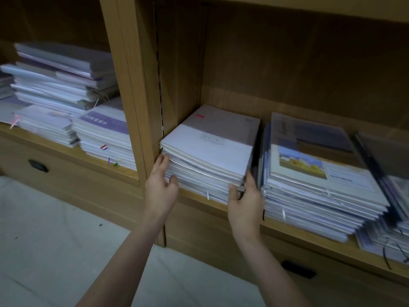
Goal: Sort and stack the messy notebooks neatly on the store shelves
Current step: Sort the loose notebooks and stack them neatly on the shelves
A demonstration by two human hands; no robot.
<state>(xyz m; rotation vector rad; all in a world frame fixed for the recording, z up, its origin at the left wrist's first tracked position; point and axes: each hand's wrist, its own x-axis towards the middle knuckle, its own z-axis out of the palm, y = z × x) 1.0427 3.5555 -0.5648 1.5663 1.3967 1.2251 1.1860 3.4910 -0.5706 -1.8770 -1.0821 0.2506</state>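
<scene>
Both hands bracket a notebook stack (210, 156) on the shelf (309, 238); left hand (160, 187) presses its corner with loose fingers, right hand (245, 200) pinches the other, apparently squaring edges.

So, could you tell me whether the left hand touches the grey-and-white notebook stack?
Touching: the head view shows the left hand fingers against the stack's front-left corner.

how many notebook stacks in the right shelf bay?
3: one at the bay's left end between both hands, one in the middle, one at the right edge, cut off; more may lie beyond.
</scene>
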